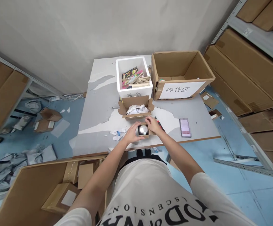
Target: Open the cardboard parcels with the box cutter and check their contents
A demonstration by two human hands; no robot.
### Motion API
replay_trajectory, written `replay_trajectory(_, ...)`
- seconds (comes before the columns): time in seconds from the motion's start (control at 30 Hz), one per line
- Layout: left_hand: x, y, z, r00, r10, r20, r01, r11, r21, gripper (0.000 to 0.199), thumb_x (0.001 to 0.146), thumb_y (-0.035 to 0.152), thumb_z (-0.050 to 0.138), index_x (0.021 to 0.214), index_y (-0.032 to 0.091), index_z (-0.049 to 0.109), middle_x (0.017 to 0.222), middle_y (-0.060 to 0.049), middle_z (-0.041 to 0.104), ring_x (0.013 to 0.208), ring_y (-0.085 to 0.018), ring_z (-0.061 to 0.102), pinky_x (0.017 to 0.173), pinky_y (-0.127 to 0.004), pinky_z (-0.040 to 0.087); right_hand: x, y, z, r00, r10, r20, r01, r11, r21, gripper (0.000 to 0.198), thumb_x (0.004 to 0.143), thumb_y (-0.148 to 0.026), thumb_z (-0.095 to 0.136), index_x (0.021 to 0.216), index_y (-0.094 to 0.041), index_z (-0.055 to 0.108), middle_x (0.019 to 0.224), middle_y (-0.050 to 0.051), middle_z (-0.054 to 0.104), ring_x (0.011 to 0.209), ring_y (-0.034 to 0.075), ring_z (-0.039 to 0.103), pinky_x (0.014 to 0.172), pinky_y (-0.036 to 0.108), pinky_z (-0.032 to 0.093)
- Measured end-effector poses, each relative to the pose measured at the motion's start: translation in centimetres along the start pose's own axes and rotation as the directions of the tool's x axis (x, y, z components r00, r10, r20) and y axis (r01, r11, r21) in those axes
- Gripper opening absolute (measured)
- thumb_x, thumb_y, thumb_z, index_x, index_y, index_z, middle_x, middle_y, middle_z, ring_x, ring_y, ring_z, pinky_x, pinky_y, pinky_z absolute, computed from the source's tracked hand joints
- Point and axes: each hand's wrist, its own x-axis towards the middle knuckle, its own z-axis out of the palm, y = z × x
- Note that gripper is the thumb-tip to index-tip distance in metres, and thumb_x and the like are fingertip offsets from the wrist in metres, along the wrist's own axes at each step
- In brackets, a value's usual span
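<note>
A small open cardboard box (146, 136) stands near the table's front edge, with a round, shiny silver-and-black object (143, 129) inside it. My left hand (132, 133) is closed round the box's left side, thumb toward the front and fingers behind. At the box's right back corner, the fingers of my right hand (152, 125) pinch its raised side flap. Just behind my hands sits an open mailer box (136, 99) with crumpled white paper (137, 109) in it. A red and black item (159, 123) lies partly hidden by my right hand.
Behind stand a white foam box (133, 92) of booklets and a large labelled carton (203, 85). Crumpled paper (118, 134) lies left, a blurred flat item (185, 128) right. A big carton of boxes (44, 175) is at my left; shelves (251, 138) flank the right.
</note>
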Motion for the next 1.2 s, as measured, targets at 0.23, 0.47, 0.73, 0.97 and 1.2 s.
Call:
replay_trajectory(0.23,0.2,0.5,0.1,0.999,-0.034,-0.023,0.034,0.999,-0.006,0.086,0.059,0.052,0.081,0.13,0.018,0.045,0.126,-0.016,0.055,0.12,-0.034,0.054,0.101,-0.051,0.046,-3.6,-4.9,-2.3,0.976,-0.163,0.143,0.213,0.853,-0.477,0.017,0.09,-0.025,0.05,0.099,-0.018,0.062,0.103,0.011,0.067,0.102,0.027,0.056,0.091,0.039,0.039)
replay_trajectory(0.47,0.1,1.1,2.1,0.977,-0.12,-0.178,0.112,0.992,-0.051,0.066,0.062,0.025,0.072,0.122,0.019,0.043,0.115,-0.012,0.052,0.109,-0.029,0.056,0.094,-0.046,0.049,-4.4,-8.9,-0.8,0.965,0.061,0.255,0.135,0.719,-0.681,0.031,0.084,-0.027,0.062,0.112,-0.014,0.061,0.109,0.017,0.067,0.103,0.03,0.058,0.087,0.04,0.041)
replay_trajectory(0.73,-0.6,1.5,3.5,0.962,-0.102,-0.254,0.079,0.992,-0.1,0.074,0.06,0.021,0.068,0.127,0.016,0.037,0.127,-0.017,0.045,0.125,-0.032,0.047,0.103,-0.05,0.044,-4.3,-9.3,-0.1,0.965,0.174,0.196,0.01,0.724,-0.69,0.043,0.077,-0.032,0.072,0.115,-0.015,0.059,0.112,0.017,0.067,0.107,0.03,0.059,0.087,0.04,0.047)
replay_trajectory(0.97,-0.7,1.3,3.8,0.97,-0.182,-0.161,0.155,0.974,-0.167,0.082,0.063,0.028,0.073,0.132,0.017,0.03,0.128,-0.018,0.051,0.118,-0.032,0.056,0.098,-0.05,0.048,-3.1,-9.8,1.6,0.959,0.241,0.15,-0.047,0.653,-0.756,0.034,0.075,-0.019,0.07,0.108,-0.015,0.062,0.107,0.018,0.068,0.102,0.028,0.063,0.08,0.038,0.049)
replay_trajectory(1.2,-0.8,1.0,3.8,0.968,-0.176,-0.181,0.15,0.978,-0.147,0.081,0.065,0.029,0.072,0.133,0.016,0.03,0.129,-0.02,0.051,0.119,-0.033,0.056,0.097,-0.05,0.048,-3.0,-9.5,1.4,0.961,0.184,0.209,0.031,0.676,-0.737,0.035,0.076,-0.016,0.065,0.11,-0.012,0.061,0.109,0.018,0.067,0.102,0.029,0.062,0.083,0.039,0.047)
